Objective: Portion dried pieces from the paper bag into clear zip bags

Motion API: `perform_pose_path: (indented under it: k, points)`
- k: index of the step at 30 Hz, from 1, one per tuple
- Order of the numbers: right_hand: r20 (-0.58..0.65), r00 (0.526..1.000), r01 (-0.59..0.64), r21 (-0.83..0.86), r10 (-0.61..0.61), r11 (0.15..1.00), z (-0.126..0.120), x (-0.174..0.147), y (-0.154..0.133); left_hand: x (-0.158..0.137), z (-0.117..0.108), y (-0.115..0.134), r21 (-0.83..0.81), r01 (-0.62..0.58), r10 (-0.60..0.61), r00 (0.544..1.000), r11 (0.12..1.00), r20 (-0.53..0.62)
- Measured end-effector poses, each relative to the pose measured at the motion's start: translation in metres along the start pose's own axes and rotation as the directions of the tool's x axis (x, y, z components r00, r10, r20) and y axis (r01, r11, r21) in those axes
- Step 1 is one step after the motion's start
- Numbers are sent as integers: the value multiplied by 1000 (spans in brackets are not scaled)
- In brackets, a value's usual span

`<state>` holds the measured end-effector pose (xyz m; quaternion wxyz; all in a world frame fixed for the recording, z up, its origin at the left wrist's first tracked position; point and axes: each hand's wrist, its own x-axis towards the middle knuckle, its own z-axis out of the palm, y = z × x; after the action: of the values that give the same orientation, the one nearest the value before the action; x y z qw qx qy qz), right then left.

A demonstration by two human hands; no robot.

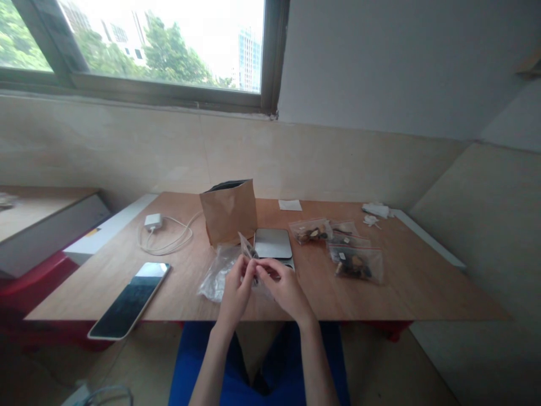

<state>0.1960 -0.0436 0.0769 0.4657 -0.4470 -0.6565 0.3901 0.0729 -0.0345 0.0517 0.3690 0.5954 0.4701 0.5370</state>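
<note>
My left hand (pixel 239 282) and my right hand (pixel 279 282) meet in front of me, fingers pinched on a small clear plastic bag (pixel 246 246). Its upper corner sticks up past my fingertips; its contents are mostly hidden by my hands. Just behind the hands lies a flat silver scale (pixel 273 243), its front partly covered by my right hand. To the left of my left hand a crumpled clear plastic bag (pixel 218 273) rests on the table. An open brown paper bag (pixel 230 213) stands upright behind it.
Several zip bags with dark and tan pieces (pixel 358 265) lie on the right of the wooden table (pixel 406 276). A phone (pixel 131 301) overhangs the front left edge. Behind it is a white charger (pixel 153 221) with a coiled cable. White paper (pixel 289 205) and crumpled tissue (pixel 377 211) lie at the back.
</note>
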Motion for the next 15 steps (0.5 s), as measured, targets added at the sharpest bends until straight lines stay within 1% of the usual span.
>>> perform_pose_path:
  k: [3,6,11,13,15]
  points:
    - [-13,1000,-21,-3,21,1000,0,0,2,0,1,-2,8,13,-13,1000,1000,15]
    - [-56,998,-36,-47,34,998,0,0,4,0,1,-4,25,31,-33,998,999,45]
    - [-132,991,-53,-177,30,983,3,1,5,0,2,-6,113,-37,32,999,993,41]
    - [-144,989,-52,-199,23,979,5,2,6,-1,3,-7,148,-54,50,998,987,34]
    - [-156,988,-52,-192,21,980,5,3,10,-1,4,-6,166,-44,39,999,985,37]
